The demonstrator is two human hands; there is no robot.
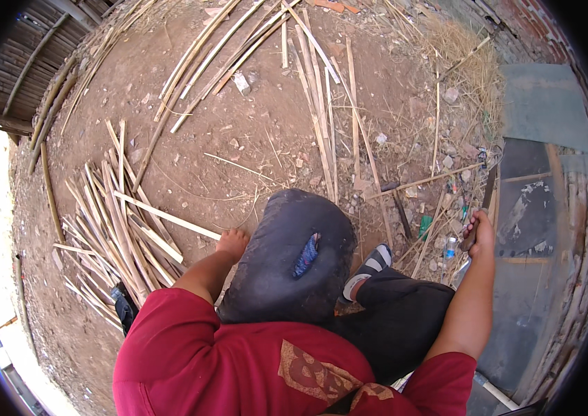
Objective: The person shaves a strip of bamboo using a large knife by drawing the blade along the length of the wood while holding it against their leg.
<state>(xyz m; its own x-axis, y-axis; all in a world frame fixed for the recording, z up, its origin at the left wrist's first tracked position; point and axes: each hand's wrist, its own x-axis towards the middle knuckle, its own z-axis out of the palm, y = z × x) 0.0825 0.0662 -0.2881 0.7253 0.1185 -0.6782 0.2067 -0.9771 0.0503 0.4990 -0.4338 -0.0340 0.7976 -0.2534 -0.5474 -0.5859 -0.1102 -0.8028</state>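
Red shirt (238,360) is filling the 6 o'clock edge, with a dark worn cushion (287,260) lying over the lap just above it; the left hand (231,243) is reaching out toward 9 o'clock, fingers curled down onto the end of a split bamboo strip (169,217), seemingly closing on it; the right hand (480,232) is sitting out at 3 o'clock, clenched around the handle of a knife (488,191) whose blade is pointing up toward 12 o'clock; a shoe (370,267) is showing beside the cushion. A pile of strips (110,229) is lying at 9 o'clock, already split and gathered, so a fair share of the work seems done; longer bamboo poles (238,41) are spreading across the dirt at 12 o'clock, seemingly still unworked, so plenty looks left; litter and small bottles (450,246) are lying among dry straw near the right hand.
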